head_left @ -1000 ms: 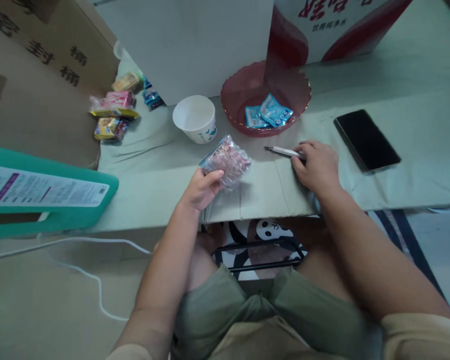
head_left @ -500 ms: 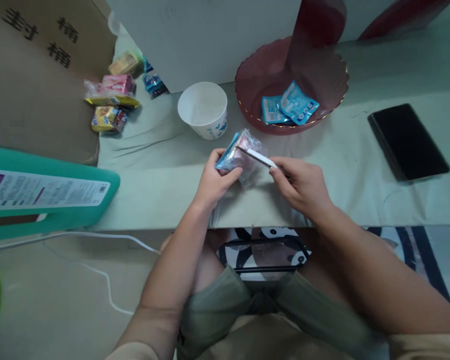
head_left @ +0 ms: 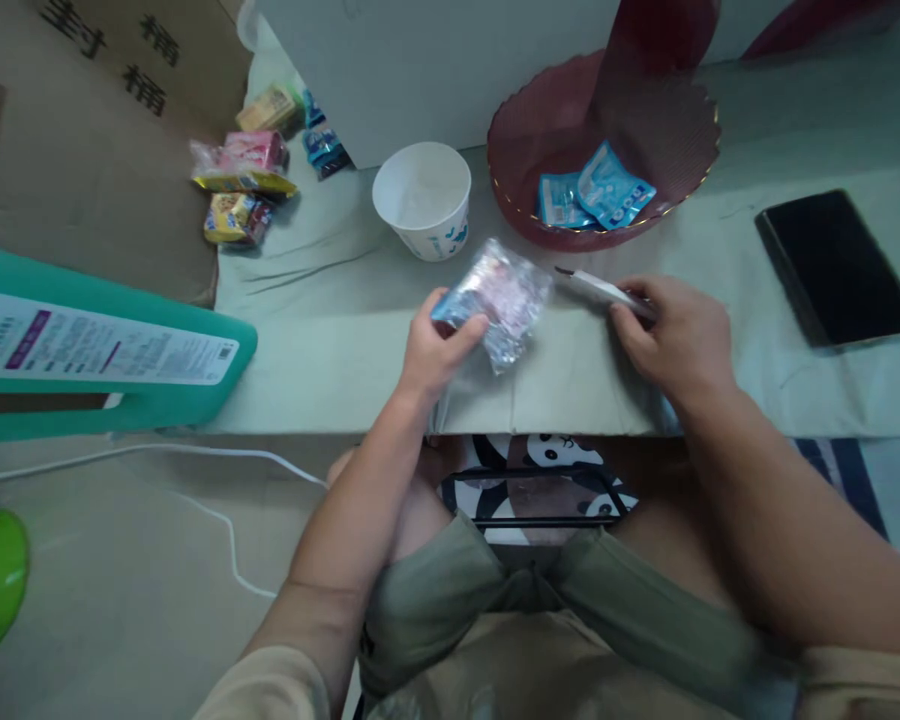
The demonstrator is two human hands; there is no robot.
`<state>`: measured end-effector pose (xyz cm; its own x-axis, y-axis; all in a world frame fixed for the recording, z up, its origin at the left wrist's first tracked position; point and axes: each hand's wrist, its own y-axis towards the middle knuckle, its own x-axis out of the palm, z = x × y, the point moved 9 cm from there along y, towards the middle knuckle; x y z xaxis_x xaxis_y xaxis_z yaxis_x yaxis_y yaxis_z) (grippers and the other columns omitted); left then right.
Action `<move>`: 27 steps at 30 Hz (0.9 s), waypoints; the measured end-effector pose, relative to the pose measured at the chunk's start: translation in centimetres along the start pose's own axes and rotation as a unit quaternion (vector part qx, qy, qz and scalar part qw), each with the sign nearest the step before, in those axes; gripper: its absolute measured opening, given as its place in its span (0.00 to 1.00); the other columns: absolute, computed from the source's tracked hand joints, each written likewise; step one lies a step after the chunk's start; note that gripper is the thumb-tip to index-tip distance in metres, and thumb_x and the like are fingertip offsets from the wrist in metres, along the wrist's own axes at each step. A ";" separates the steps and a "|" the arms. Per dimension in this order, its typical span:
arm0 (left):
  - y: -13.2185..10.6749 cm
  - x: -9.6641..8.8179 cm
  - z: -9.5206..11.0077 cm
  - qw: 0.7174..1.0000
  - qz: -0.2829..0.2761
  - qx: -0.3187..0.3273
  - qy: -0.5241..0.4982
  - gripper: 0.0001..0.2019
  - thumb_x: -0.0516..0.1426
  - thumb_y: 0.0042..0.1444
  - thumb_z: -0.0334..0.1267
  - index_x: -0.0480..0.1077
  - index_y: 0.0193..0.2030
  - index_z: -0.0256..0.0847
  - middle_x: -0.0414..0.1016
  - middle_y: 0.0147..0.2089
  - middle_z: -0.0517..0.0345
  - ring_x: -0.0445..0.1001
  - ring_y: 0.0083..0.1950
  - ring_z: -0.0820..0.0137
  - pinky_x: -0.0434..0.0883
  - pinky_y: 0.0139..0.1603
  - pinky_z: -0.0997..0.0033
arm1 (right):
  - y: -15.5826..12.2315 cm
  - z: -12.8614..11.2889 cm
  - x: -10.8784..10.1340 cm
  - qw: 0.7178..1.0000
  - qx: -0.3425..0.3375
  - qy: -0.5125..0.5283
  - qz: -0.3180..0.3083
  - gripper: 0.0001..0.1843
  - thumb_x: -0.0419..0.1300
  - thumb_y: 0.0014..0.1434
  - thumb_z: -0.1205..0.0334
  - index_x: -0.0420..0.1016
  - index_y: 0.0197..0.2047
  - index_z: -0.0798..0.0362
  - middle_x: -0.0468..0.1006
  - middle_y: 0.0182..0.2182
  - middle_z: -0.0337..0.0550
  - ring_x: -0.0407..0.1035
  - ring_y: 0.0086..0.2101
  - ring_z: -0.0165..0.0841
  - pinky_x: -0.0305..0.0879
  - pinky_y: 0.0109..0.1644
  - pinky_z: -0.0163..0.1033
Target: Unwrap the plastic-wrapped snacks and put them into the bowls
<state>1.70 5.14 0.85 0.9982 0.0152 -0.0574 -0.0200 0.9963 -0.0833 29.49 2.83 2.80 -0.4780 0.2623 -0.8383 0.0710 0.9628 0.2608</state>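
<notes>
My left hand (head_left: pixel 444 345) is closed on the left end of a crinkled, shiny plastic packet (head_left: pixel 506 295), thumb on top. The packet is see-through with something pinkish inside and a blue edge by my fingers. My right hand (head_left: pixel 679 335) grips a slim white utility knife (head_left: pixel 600 287), its dark tip pointing left, apart from the packet. Just behind the packet stands a white paper cup (head_left: pixel 431 232) with blue print; its visible inside holds nothing. Blue sachets (head_left: pixel 615 190) lie in a reddish glass bowl (head_left: pixel 521 115) behind my right hand.
A black phone-like device (head_left: pixel 836 265) lies at the right. Wrapped snacks (head_left: pixel 247 180) sit by a cardboard box (head_left: pixel 97 190) at the left. A green container (head_left: pixel 229 370) stands at the left table edge. A large white box (head_left: pixel 435 75) is at the back.
My right hand has moved right with the knife, whose tip has come away from the packet. The packet is now turned flatter and spreads wider in my left hand. The view has shifted slightly.
</notes>
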 end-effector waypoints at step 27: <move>-0.4 -1.5 0.2 0.970 0.014 -0.118 -0.210 0.12 0.64 0.48 0.43 0.66 0.34 0.45 0.81 0.41 0.57 0.83 0.47 0.58 0.79 0.38 0.64 | -2.2 -10.1 3.0 0.933 -0.252 0.237 -0.102 0.27 0.56 0.54 0.69 0.76 0.57 0.45 0.75 0.55 0.49 0.72 0.53 0.42 0.69 0.59 0.52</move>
<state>0.25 4.69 1.18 0.9308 0.1235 0.3440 -0.0095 0.9490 -0.3151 19.03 0.87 4.59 -0.7783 -0.0966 -0.6204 -0.4276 0.8052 0.4110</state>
